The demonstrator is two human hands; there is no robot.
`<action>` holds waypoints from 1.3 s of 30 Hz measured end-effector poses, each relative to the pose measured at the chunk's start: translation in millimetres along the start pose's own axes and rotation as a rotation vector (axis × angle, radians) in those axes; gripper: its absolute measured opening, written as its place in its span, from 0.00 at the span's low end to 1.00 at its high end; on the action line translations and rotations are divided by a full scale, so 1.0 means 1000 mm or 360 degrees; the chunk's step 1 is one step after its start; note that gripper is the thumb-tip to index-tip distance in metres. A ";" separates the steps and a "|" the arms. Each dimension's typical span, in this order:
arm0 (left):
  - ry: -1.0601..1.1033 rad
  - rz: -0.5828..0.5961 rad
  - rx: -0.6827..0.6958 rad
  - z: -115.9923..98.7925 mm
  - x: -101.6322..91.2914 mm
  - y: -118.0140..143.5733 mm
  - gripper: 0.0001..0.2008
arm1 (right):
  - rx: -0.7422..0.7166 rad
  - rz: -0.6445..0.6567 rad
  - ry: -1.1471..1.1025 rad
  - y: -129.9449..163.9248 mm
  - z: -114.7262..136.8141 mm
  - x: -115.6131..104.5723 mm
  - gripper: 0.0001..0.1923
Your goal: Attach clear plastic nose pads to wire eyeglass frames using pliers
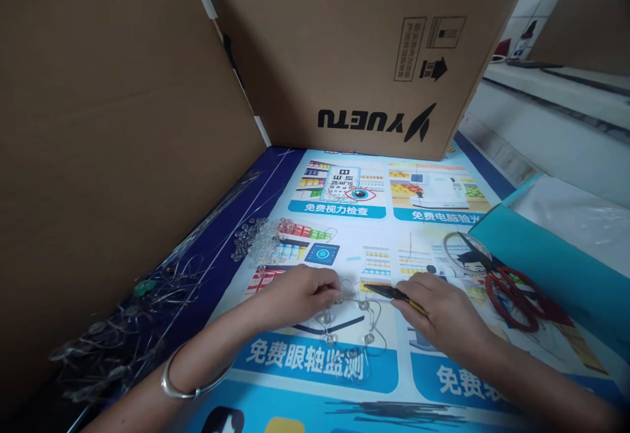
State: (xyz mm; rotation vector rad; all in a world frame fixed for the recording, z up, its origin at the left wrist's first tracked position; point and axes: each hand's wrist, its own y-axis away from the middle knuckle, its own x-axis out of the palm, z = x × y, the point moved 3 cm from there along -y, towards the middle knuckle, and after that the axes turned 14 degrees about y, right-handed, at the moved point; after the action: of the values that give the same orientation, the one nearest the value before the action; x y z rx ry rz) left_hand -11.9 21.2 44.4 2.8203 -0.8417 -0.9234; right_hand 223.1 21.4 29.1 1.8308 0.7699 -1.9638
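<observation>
Clear beads on fine, shiny wire, and there's our beaded wire piece [368,339], down between the two hands, toward the near edge of the desk [275,180]! We'd judge it feather-light, springy in its loops yet easily bent out of shape, the beads probably smooth enough to slide off a fingertip. Where would we take hold? At a bead or where wires meet, we'd say, well off those loose curves.

Now the left hand [315,292]: thumb and fingers together, pinching the piece at its upper left, forearm slanting in from the near left, bangle [167,384] on the wrist. Across from it, the right hand [438,302] wraps firmly round the pliers [384,290], their narrow nose pointing left; whether the tips touch wire, we can't tell.

Toward the left edge we've got a bead pile [258,243]; toward the right, scissors [514,295] lie beside a teal box [536,243].
</observation>
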 end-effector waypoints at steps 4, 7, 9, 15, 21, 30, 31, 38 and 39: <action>0.0017 0.0003 0.0004 0.001 0.001 -0.001 0.10 | -0.0025 -0.0016 0.0024 0.000 0.000 0.001 0.13; 0.0033 0.0030 0.0002 0.001 0.001 -0.001 0.10 | -0.0028 0.0003 0.0029 0.000 0.000 0.002 0.14; 0.0057 0.0059 -0.0001 0.001 0.000 -0.001 0.09 | -0.0034 0.0006 0.0030 0.000 0.001 0.002 0.14; 0.0179 0.0127 -0.0020 0.007 -0.001 -0.003 0.10 | -0.0041 -0.0001 0.0030 0.000 0.000 0.004 0.14; 0.0246 0.0159 -0.0051 0.009 0.001 -0.004 0.11 | -0.0134 -0.0091 0.0089 -0.001 0.004 -0.001 0.14; 0.0216 0.0071 -0.0049 0.008 0.005 -0.008 0.10 | -0.0363 -0.0169 0.0388 -0.008 0.013 -0.005 0.13; 0.0202 0.0057 -0.0037 0.009 0.005 -0.008 0.10 | -0.0369 -0.0168 0.0416 -0.009 0.013 -0.005 0.12; 0.0113 0.0024 0.0023 0.006 0.006 -0.006 0.09 | -0.0404 -0.0168 0.0529 -0.008 0.015 -0.009 0.10; 0.0102 0.0021 0.0033 0.005 0.007 -0.006 0.09 | -0.0423 -0.0178 0.0558 -0.008 0.015 -0.009 0.09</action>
State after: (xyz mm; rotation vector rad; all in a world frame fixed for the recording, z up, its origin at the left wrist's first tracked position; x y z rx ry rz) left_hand -7.6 23.6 35.1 2.8415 -0.8657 -0.8223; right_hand 208.0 17.7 39.8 2.0230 1.1991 -1.5249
